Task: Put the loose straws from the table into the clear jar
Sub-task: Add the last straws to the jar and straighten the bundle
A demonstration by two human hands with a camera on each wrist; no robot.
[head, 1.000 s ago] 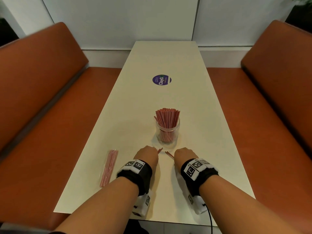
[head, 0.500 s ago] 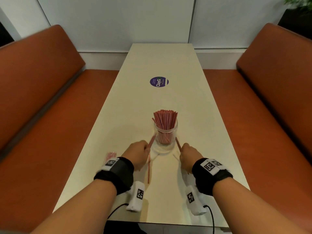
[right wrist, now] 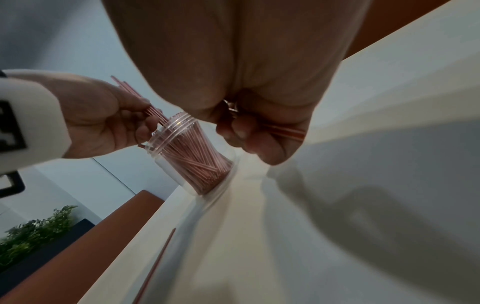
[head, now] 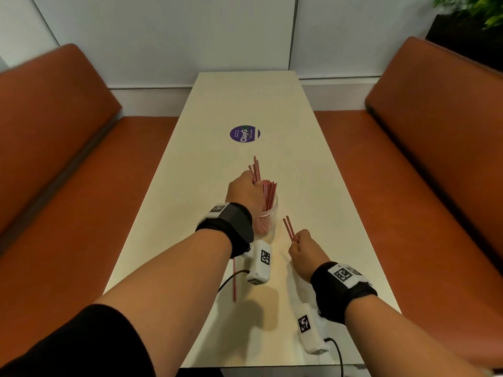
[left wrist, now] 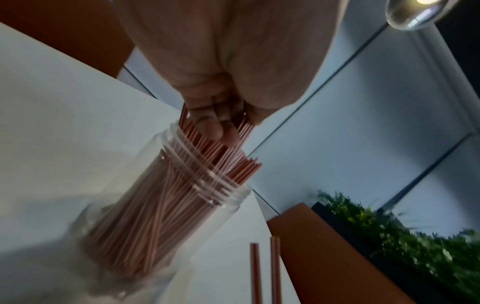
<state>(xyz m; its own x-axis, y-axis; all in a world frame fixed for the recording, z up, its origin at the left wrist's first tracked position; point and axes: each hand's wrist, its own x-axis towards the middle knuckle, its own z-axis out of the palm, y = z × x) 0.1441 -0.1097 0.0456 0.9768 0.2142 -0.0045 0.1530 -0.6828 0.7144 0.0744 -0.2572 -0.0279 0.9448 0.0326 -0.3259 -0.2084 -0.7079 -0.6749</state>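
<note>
The clear jar [head: 269, 216] stands mid-table, packed with upright red-and-white straws [head: 269, 191]. My left hand [head: 251, 183] is above the jar's left rim and grips a small bunch of straws [head: 255, 168]. In the left wrist view, that bunch's lower ends reach in among the straws at the jar [left wrist: 166, 205] mouth. To the right of the jar, my right hand [head: 295, 239] pinches two straws [head: 287, 227] that point up and away. One loose straw [head: 234, 281] lies on the table under my left wrist. It shows as the loose straw [right wrist: 158, 263] in the right wrist view.
The long cream table [head: 245, 104] carries a round purple sticker [head: 244, 133] beyond the jar. Orange bench seats [head: 81, 186] run along both sides. A dark planter with greenery [head: 468, 23] sits at the back right. My left forearm hides the table's near left part.
My left hand has risen from the table with its bunch of straws and moved over the jar's mouth. My right hand has stayed right of the jar, two straws still in it.
</note>
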